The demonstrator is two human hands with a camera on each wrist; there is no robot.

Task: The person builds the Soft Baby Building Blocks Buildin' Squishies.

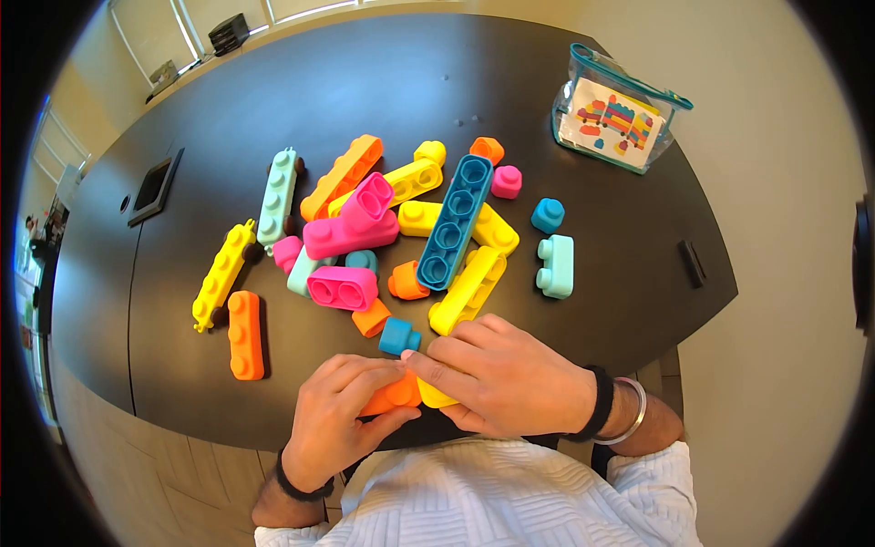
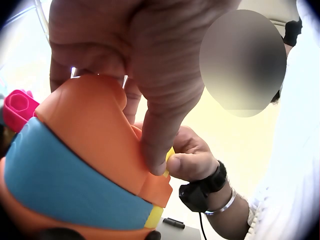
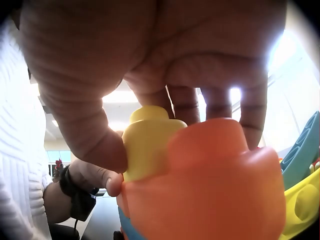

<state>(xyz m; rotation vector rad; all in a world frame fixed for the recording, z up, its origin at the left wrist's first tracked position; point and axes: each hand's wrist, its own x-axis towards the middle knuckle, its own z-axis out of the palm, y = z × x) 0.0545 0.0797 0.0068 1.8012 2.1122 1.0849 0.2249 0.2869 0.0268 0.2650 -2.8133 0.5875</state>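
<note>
Close to the table's near edge, both hands are on a stack of toy building blocks. My left hand (image 1: 346,401) grips an orange block (image 2: 95,130) from above, thumb on its near side. Under that lies a blue block (image 2: 75,180), with another orange layer and dark wheels at the bottom. My right hand (image 1: 501,374) holds a yellow block (image 3: 150,145) between thumb and fingers, at the right of the orange one. Nearest the right wrist camera is an orange block (image 3: 220,185) beside the yellow one. From the head view the hands hide most of the stack.
Loose blocks lie beyond the hands, among them a long blue block (image 1: 453,223), a pink block (image 1: 342,288) and a small blue block (image 1: 398,336). Wheeled yellow (image 1: 224,273) and mint (image 1: 278,196) bases stand left. A clear pouch (image 1: 611,118) sits back right.
</note>
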